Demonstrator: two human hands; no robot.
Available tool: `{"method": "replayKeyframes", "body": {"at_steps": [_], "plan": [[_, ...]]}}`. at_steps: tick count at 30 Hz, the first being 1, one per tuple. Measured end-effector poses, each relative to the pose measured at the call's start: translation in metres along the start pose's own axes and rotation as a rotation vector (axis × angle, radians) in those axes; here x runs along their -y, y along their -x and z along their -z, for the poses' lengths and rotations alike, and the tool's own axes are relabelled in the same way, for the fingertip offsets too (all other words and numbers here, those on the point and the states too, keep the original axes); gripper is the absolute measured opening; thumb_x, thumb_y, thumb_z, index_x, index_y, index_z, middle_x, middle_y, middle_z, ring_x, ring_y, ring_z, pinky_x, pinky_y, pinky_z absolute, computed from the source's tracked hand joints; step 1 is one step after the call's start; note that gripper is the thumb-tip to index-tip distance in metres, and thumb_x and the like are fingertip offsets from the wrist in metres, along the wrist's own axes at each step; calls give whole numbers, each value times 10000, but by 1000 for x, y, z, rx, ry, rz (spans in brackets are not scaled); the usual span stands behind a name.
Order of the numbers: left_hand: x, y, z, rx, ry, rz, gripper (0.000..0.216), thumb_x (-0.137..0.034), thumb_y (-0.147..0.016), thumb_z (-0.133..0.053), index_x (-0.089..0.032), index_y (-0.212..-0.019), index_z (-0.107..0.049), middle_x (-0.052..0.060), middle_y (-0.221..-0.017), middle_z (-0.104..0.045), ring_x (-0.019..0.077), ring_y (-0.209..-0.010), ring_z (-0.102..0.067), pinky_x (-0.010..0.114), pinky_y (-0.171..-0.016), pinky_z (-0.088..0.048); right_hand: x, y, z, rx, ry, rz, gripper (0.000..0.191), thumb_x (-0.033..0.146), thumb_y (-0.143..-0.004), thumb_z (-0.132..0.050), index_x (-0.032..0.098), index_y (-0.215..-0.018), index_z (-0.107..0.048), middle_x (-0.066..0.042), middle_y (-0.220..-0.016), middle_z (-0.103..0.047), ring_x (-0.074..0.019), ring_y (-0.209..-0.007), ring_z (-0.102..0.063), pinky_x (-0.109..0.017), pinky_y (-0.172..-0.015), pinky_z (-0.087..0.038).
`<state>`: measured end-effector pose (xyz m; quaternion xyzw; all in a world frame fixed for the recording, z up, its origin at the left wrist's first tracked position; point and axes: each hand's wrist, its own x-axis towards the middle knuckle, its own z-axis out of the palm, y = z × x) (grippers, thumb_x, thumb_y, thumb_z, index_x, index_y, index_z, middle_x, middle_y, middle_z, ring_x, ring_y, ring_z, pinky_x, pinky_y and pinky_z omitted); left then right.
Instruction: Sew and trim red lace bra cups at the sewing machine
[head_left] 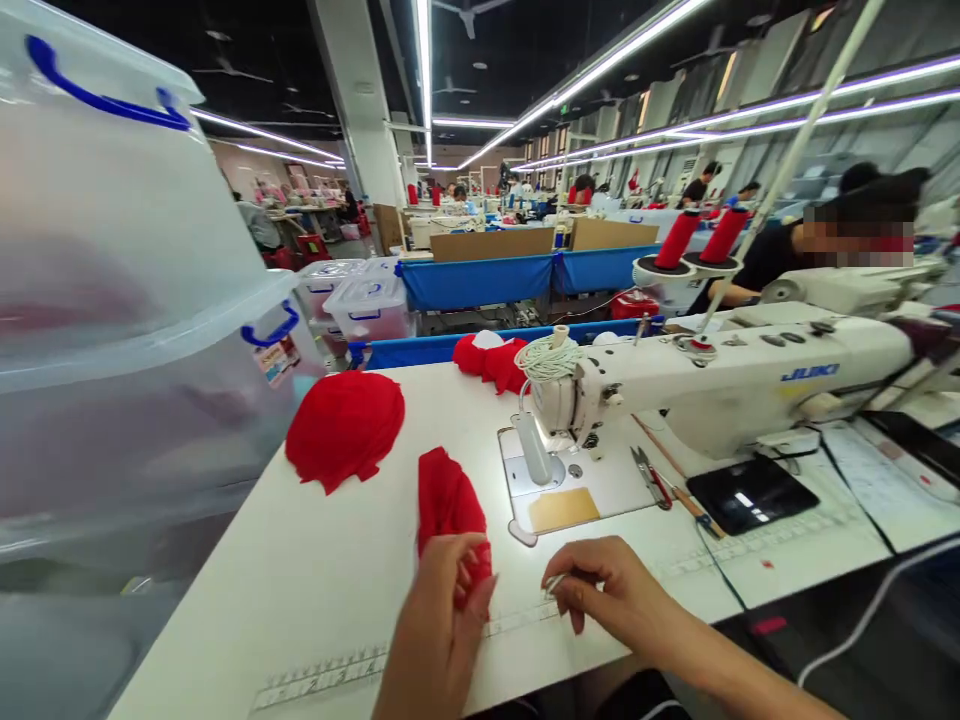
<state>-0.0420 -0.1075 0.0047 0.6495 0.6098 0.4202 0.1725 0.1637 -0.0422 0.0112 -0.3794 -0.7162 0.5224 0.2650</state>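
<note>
My left hand (450, 610) is closed on a folded piece of red fabric (448, 495), which lies on the white sewing table in front of me. To its right, apart from the fabric, my right hand (604, 590) pinches a small whitish thing (553, 583) between thumb and fingers; its kind is too small to tell. A sewing machine (720, 370) stands just beyond my right hand, with its lit needle plate (525, 470) nearest to it. Farther left on the table rests a rounded stack of red fabric pieces (345, 425).
Thread snips (651, 478) and a black phone-like slab (752, 492) lie right of the needle plate. A ruler strip (322, 682) runs along the table's front. More red pieces (491, 362) sit behind the machine head. Clear bins (112, 420) tower at left; a co-worker (840, 230) sits beyond.
</note>
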Motion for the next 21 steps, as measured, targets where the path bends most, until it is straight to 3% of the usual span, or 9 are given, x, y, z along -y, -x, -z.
{"method": "replayKeyframes", "body": {"at_steps": [2, 4, 7, 10, 12, 16, 18, 21], "plan": [[18, -16, 3, -98, -247, 28, 472, -440, -842, -504, -164, -1223, -461, 137, -1093, -494, 292, -981, -528, 430, -824, -471, -9, 1, 44, -237, 286, -16, 221, 317, -832, -519, 191, -711, -655, -22, -625, -629, -150, -529, -584, -249, -517, -453], [33, -31, 9, -31, -438, 125, 546, -425, -841, -459, -97, -1276, -427, 163, -1095, -471, 312, -950, -540, 448, -780, -484, -16, 5, 91, -493, 590, -127, 223, 303, -836, -480, 198, -806, -675, -47, -702, -677, -168, -540, -592, -287, -566, -462], [47, -43, 30, 195, -569, 219, 439, -199, -880, -288, -109, -1280, -445, 135, -1046, -533, 269, -883, -584, 384, -704, -489, -25, 15, 143, -679, 771, -222, 247, 258, -824, -476, 158, -923, -680, -175, -887, -697, -256, -671, -623, -390, -647, -423], [53, -49, 59, 251, -712, 217, 468, -69, -859, -227, -146, -1236, -494, 120, -1077, -596, 254, -935, -597, 369, -760, -471, -38, 26, 173, -769, 905, -311, 336, 260, -849, -471, 103, -1084, -653, -324, -1178, -581, -319, -707, -632, -444, -608, -366], [57, -53, 76, 241, -829, 207, 445, -67, -865, -239, -165, -1189, -528, 114, -1101, -614, 259, -933, -611, 380, -780, -460, -48, 29, 188, -723, 1109, -356, 314, 225, -872, -451, 110, -1075, -662, -285, -1106, -639, -300, -718, -639, -408, -592, -380], [65, -60, 95, 214, -920, 212, 348, -130, -878, -335, -204, -1129, -565, 96, -1140, -592, 259, -942, -615, 374, -785, -453, -58, 23, 203, -651, 1267, -374, 220, 159, -854, -513, 94, -937, -706, -231, -884, -712, -260, -721, -639, -362, -619, -401], [66, -62, 96, 190, -936, 202, 313, -167, -893, -351, -214, -1086, -593, 91, -1167, -572, 262, -985, -600, 381, -839, -438, -53, 20, 197, -664, 1286, -394, 234, 150, -860, -510, 89, -969, -708, -224, -946, -715, -251, -705, -635, -358, -603, -400], [63, -62, 95, 128, -948, 182, 367, -214, -941, -274, -207, -1057, -622, 95, -1242, -527, 274, -1104, -541, 411, -981, -352, -39, 20, 170, -703, 1260, -404, 310, 182, -867, -504, 173, -1132, -666, -143, -1241, -636, -238, -649, -615, -362, -535, -389]]}}
